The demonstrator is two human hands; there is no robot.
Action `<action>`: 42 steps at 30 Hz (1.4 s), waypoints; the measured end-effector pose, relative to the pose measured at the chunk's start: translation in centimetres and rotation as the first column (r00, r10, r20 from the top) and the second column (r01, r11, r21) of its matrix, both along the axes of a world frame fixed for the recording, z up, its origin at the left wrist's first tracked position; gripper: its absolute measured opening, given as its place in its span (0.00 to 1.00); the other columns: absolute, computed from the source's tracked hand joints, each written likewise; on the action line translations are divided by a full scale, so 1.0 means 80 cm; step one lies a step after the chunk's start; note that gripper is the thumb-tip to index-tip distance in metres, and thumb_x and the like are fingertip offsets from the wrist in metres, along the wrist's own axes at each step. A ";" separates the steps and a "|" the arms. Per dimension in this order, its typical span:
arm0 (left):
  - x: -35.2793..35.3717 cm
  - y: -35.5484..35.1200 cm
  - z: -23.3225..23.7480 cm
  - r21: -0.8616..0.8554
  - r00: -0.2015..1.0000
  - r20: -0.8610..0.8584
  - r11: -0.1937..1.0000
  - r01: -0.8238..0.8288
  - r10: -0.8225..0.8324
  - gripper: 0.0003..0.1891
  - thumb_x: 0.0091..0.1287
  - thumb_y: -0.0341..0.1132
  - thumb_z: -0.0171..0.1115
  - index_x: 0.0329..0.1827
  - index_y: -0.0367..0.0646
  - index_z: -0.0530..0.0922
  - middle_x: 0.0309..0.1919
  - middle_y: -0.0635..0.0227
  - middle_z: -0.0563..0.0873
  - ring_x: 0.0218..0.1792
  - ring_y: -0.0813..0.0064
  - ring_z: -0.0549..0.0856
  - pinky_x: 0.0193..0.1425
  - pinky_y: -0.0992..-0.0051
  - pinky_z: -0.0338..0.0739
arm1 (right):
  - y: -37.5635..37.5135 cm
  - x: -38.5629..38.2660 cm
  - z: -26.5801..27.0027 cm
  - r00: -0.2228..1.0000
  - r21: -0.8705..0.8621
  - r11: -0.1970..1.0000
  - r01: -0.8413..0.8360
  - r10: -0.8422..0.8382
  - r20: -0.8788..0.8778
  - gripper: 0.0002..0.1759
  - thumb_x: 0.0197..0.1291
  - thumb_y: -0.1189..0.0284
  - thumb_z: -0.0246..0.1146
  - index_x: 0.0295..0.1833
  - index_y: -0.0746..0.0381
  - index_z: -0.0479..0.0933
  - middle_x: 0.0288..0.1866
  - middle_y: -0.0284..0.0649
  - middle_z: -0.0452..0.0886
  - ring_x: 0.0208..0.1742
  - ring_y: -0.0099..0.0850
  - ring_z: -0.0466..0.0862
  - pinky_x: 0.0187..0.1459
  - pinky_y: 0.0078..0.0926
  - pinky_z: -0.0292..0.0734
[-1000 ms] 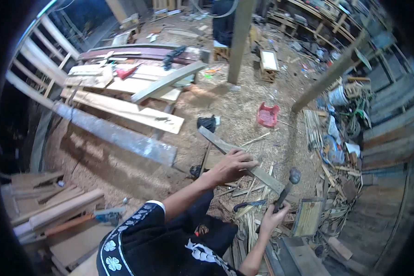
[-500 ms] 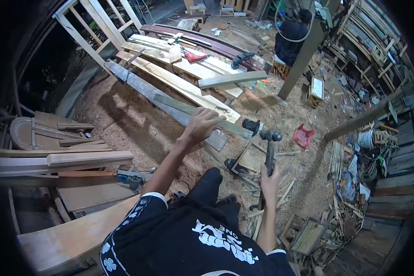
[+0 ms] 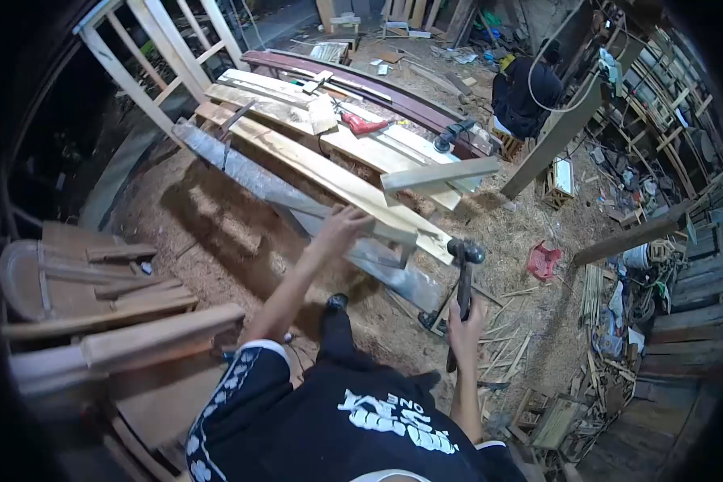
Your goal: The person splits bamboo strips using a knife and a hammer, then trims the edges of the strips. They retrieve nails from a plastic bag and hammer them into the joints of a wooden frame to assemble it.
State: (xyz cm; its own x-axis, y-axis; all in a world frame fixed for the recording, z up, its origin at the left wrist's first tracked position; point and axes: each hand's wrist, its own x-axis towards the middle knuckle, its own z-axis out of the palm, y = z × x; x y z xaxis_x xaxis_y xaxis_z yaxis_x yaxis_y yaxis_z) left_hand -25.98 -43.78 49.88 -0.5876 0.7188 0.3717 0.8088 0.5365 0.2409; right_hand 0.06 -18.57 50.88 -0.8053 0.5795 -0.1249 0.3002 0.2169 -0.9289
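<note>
My left hand (image 3: 342,230) is closed over a narrow wooden slat (image 3: 394,232), which overlaps the grey-stained plank (image 3: 241,173) in this view. The palm side and part of the fingers are hidden. My right hand (image 3: 465,325) grips a hammer (image 3: 463,281) by its dark handle, head upward. The hammer's head overlaps the near end of a long pale board (image 3: 345,178). Across the boards just beyond lies a short greyish piece of wood (image 3: 440,173).
A red power tool (image 3: 363,124) and a dark power tool (image 3: 453,135) rest on the boards. Beyond, a person in dark clothes (image 3: 530,92) sits near a leaning post (image 3: 558,140). A red plastic object (image 3: 543,261) lies on the shavings. Wood pieces (image 3: 165,333) are stacked at left.
I have moved forward, with one foot now farther ahead. The slat in my left hand has come closer to the grey plank. The hammer now overlaps the pale board's end.
</note>
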 end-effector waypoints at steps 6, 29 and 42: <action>-0.063 -0.015 -0.084 0.040 0.978 0.193 0.997 0.069 -0.075 0.21 0.61 0.34 0.68 0.59 0.55 0.82 0.52 0.70 0.83 0.59 0.67 0.79 0.68 0.62 0.66 | -0.130 -0.119 0.005 0.985 -0.120 0.992 0.029 -0.008 0.172 0.17 0.71 0.65 0.63 0.55 0.67 0.76 0.31 0.38 0.79 0.32 0.29 0.78 0.37 0.28 0.75; -0.092 0.008 -0.075 0.022 0.979 0.203 1.000 0.008 -0.012 0.20 0.62 0.36 0.66 0.59 0.51 0.79 0.48 0.69 0.82 0.54 0.65 0.78 0.65 0.61 0.65 | -0.162 -0.181 0.019 0.953 0.299 0.951 0.077 -0.159 0.260 0.21 0.77 0.59 0.54 0.56 0.68 0.70 0.30 0.61 0.79 0.36 0.64 0.80 0.37 0.53 0.72; -0.082 -0.001 -0.082 0.096 0.992 0.122 0.995 0.018 -0.029 0.21 0.58 0.29 0.63 0.57 0.51 0.79 0.45 0.69 0.81 0.53 0.65 0.78 0.64 0.62 0.65 | -0.177 -0.176 0.029 0.950 0.277 0.939 0.203 -0.257 0.177 0.20 0.77 0.59 0.53 0.52 0.68 0.71 0.34 0.63 0.80 0.40 0.67 0.80 0.38 0.56 0.71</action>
